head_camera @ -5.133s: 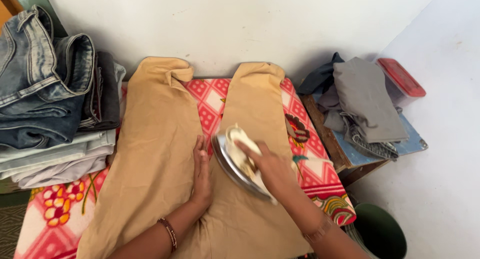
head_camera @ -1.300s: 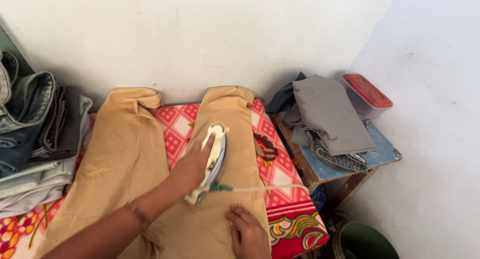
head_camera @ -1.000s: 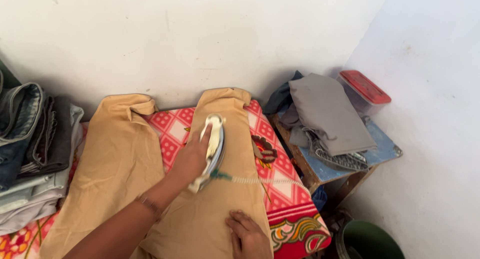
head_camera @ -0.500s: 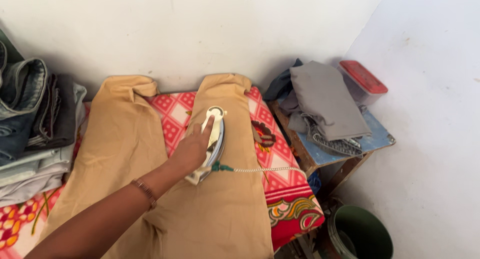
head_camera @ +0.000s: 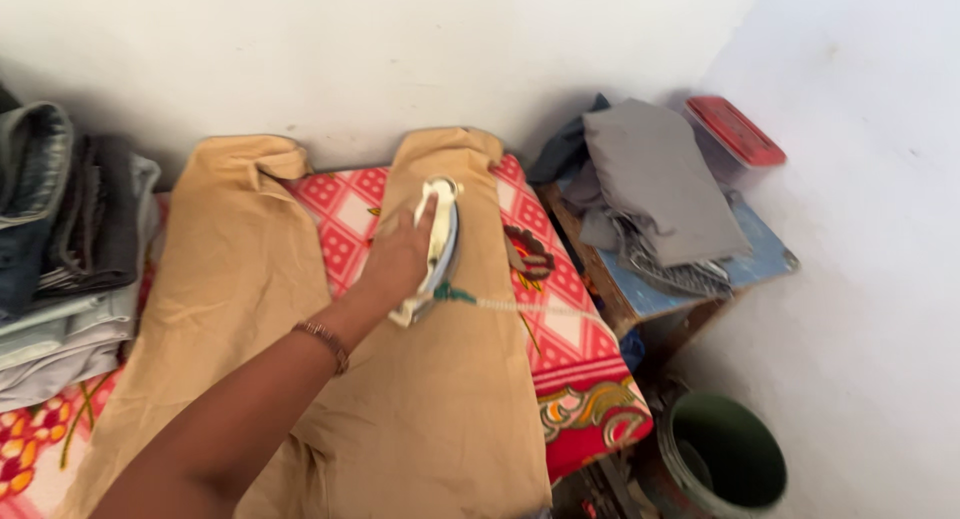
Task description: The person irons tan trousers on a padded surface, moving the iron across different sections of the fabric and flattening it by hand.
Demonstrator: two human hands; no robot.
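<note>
Left hand closed around iron on tan trousers.

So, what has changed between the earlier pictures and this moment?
The iron changed hands: earlier the right hand held it, now the left hand has its grip on the white and silver electric iron and has pushed it up the right leg of the tan cotton trousers towards the hem. The right hand, which pressed the cloth, has left the view. The trousers and folded clothes stayed.

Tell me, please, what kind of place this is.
Probably a home ironing corner: a white clothes iron sits on tan cotton trousers over a red patterned cloth, with folded denim jeans stacked beside plain white walls.
</note>
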